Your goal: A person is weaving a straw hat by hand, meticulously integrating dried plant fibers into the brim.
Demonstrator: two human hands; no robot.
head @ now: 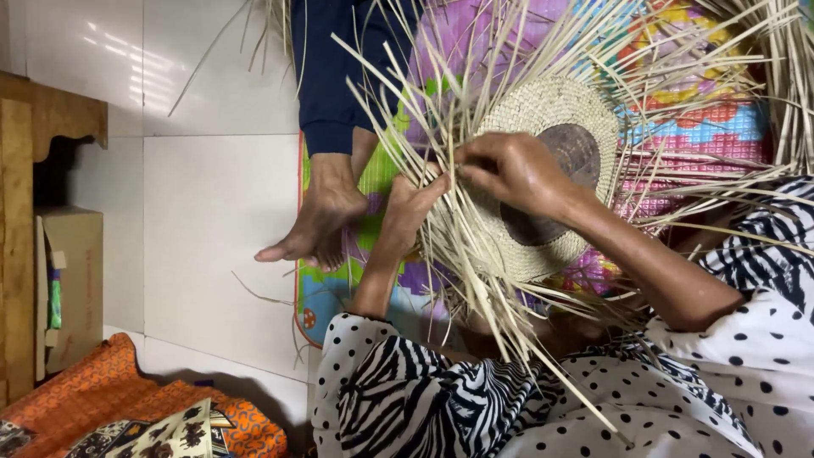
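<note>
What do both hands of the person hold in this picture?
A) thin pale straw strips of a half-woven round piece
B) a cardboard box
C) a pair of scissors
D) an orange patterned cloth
A: the left hand and the right hand both pinch loose straw strips at the edge of the round woven piece, which lies over a colourful mat.

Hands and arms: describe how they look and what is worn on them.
The left hand and right hand are bare, and so are the forearms. Short white sleeves with black dots end near the elbows. No ring, watch or bracelet shows.
</note>
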